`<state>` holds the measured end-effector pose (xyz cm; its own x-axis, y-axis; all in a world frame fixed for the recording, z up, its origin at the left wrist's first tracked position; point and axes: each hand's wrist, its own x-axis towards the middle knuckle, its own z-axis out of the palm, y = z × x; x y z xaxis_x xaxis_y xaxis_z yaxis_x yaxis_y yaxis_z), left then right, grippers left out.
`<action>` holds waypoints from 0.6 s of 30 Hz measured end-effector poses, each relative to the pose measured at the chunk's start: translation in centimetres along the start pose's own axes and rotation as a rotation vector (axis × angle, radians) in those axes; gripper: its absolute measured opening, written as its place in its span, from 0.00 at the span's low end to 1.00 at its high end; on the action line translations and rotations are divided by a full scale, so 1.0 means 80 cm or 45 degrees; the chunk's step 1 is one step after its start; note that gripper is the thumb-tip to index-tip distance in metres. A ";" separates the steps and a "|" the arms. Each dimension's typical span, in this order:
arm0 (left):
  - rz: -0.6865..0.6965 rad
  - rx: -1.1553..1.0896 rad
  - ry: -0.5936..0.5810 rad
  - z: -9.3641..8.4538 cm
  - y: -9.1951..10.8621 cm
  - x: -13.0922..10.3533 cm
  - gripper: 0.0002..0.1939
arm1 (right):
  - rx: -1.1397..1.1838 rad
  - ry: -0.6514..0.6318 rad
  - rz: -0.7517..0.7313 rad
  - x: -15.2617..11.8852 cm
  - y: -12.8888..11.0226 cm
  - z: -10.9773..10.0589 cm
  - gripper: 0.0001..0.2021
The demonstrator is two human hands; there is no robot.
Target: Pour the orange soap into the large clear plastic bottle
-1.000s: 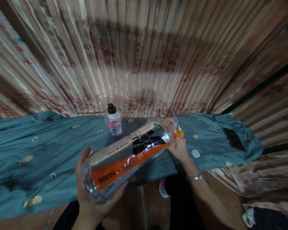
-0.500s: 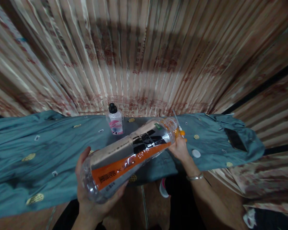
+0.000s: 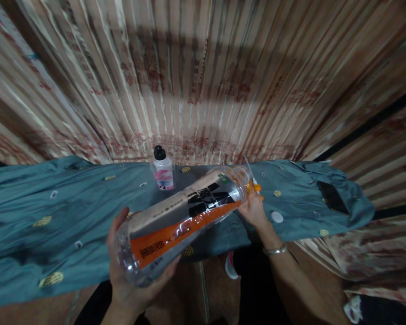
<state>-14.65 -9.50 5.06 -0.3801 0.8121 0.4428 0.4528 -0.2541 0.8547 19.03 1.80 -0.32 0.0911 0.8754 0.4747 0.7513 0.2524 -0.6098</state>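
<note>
We see a large bottle (image 3: 189, 212) lying aslant across the centre of the frame, its base at the lower left and its neck toward the right, raised before a green patterned cloth (image 3: 88, 203). The left hand (image 3: 133, 289), at the lower left of centre, is clamped round the base; the bottle covers part of its fingers, and its forearm is cut off by the bottom edge. The right hand (image 3: 252, 208), right of centre, is beside the bottle's neck and an orange and white tool (image 3: 257, 188); most of its fingers are hidden, so we cannot tell whether they are closed on either. A thin pale strip rises from the tool (its exact kind escapes us, since the clear neck overlaps its orange parts). The print on the bottle's silver, black and orange label is too blurred for us to read.

Left of centre, we find a small bottle (image 3: 163, 175) with a black cap standing upright. To the right lie a white disc (image 3: 277, 217) and, farther over, a dark phone (image 3: 333, 198). A bracelet (image 3: 274, 250) circles the right wrist. Pleated curtains (image 3: 189, 90) fill the upper frame. At the lower right corner, the edge crops a dark object (image 3: 379, 310) that we cannot identify.
</note>
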 end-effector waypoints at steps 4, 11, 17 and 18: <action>0.088 0.000 -0.019 0.006 0.015 0.003 0.49 | -0.004 0.003 -0.008 0.000 0.002 0.001 0.33; 0.234 0.077 -0.006 0.003 0.011 0.011 0.52 | 0.044 0.002 -0.026 0.000 -0.001 0.000 0.32; 0.240 0.032 -0.059 0.001 0.011 0.011 0.54 | 0.031 0.007 -0.008 0.001 -0.003 0.001 0.33; 0.298 0.060 -0.071 0.000 0.009 0.012 0.56 | 0.030 0.013 -0.008 0.001 -0.003 0.001 0.32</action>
<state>-14.72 -8.91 6.11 -0.2157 0.7621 0.6105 0.5611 -0.4149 0.7163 18.77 1.84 -0.21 0.0933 0.8694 0.4852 0.7362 0.2679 -0.6215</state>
